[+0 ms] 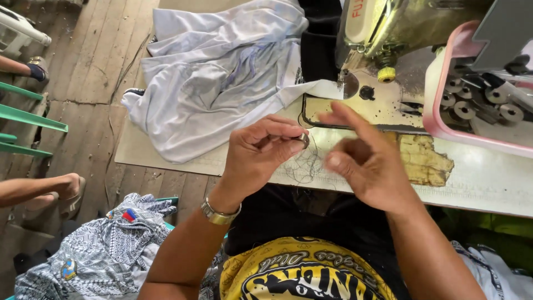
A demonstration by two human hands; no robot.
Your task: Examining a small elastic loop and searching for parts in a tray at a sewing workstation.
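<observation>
Between my left hand's [261,153] pinched fingertips sits a metal bobbin [304,139]; my right hand [366,161] hovers beside it, fingers apart, near the pink tray [436,100].

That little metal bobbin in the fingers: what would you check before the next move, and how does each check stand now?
1. Bobbin pinched firmly in the left hand: ok.
2. Dark thread free of tangles: not ok, it hangs in a loose snarl.
3. Right hand gripping the thread end: cannot tell, blurred.
4. White garment clear of the hands: ok.
5. Spare bobbins within reach in the pink tray: ok.
6. Sewing machine needle area clear: cannot tell.
</observation>
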